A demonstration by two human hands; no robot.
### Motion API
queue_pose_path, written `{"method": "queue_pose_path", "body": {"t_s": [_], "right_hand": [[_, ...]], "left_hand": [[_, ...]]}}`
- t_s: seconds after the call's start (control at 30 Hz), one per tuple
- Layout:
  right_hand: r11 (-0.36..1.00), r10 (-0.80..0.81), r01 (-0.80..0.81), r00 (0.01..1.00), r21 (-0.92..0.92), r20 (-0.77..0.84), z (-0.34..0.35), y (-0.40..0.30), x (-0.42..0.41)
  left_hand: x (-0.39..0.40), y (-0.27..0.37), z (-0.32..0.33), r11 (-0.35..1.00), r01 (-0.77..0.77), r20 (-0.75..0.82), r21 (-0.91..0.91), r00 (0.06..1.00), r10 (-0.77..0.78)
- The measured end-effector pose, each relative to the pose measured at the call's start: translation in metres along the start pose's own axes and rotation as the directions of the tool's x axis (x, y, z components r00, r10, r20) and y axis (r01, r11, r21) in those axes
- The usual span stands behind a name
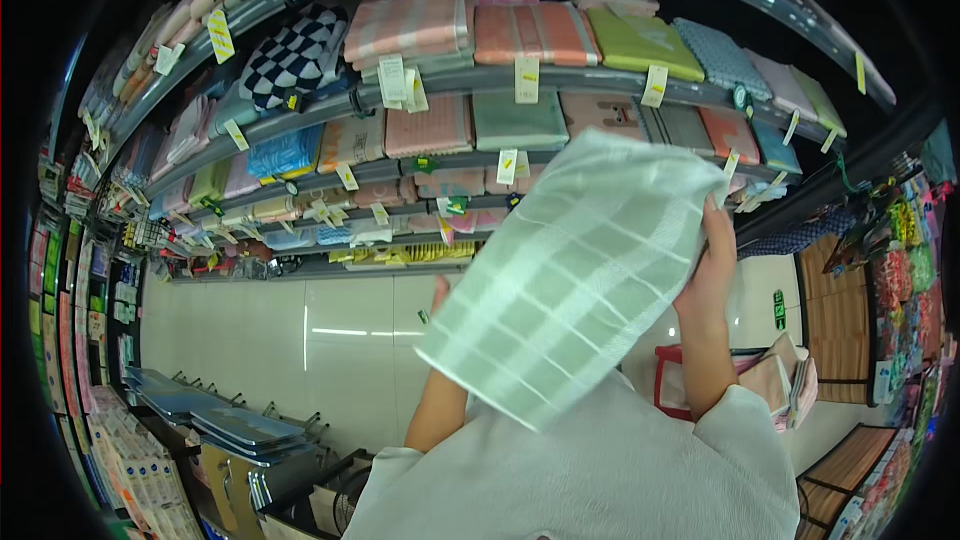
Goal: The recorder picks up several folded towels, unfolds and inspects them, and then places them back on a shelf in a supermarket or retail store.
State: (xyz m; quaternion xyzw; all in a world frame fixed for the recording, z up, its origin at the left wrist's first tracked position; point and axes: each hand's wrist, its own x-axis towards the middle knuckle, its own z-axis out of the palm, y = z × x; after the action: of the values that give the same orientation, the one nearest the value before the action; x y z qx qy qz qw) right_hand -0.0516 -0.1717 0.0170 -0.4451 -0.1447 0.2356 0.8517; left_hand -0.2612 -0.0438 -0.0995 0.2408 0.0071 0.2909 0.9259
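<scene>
A folded pale green towel with white grid lines (570, 277) is held up slantwise before my chest, somewhat blurred. At its upper right edge my right hand (709, 262) grips it, with the thumb on the front face. My left hand (441, 292) is mostly hidden behind the towel's lower left part; only a fingertip and the forearm show, so its hold cannot be made out. Beyond the towel, shelves bear folded towels, among them an orange and white one (536, 34), a lime green one (645, 45) and a grey-green one (519, 120).
Metal shelf edges (615, 82) with hanging tags curve across the front. On the right, a red-framed basket or stool (664, 382) stands near stacked towels (787, 382). A rack with blue-grey boards (247, 427) and a black-framed fan (349, 502) are at the lower left.
</scene>
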Motion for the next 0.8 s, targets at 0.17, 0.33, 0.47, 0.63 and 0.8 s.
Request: {"method": "queue_pose_path", "body": {"t_s": [0.17, 0.33, 0.47, 0.63, 0.8], "right_hand": [[0.921, 0.058, 0.035, 0.972, -0.388, 0.226, -0.004, 0.013, 0.031], [0.401, -0.292, 0.487, 0.871, -0.776, 0.396, -0.034, 0.059, 0.054], [0.322, -0.209, 0.516, 0.857, -0.794, 0.472, -0.056, 0.054, 0.004], [0.307, 0.009, 0.465, 0.871, -0.831, 0.491, -0.084, 0.051, -0.009], [0.596, -0.035, 0.434, 0.855, -0.675, 0.518, -0.123, 0.039, -0.001]], "left_hand": [[0.028, -0.001, -0.01, 0.915, 0.058, 0.089, 0.399, 0.991, -0.101], [0.059, -0.068, -0.004, 0.745, 0.1, -0.249, 0.659, 0.964, 0.091], [0.054, -0.127, -0.004, 0.495, 0.094, -0.255, 0.864, 0.929, 0.269], [0.049, -0.179, 0.024, 0.3, 0.072, -0.134, 0.951, 0.972, 0.194], [0.052, -0.198, 0.056, 0.335, 0.067, -0.142, 0.94, 0.969, 0.204]]}}
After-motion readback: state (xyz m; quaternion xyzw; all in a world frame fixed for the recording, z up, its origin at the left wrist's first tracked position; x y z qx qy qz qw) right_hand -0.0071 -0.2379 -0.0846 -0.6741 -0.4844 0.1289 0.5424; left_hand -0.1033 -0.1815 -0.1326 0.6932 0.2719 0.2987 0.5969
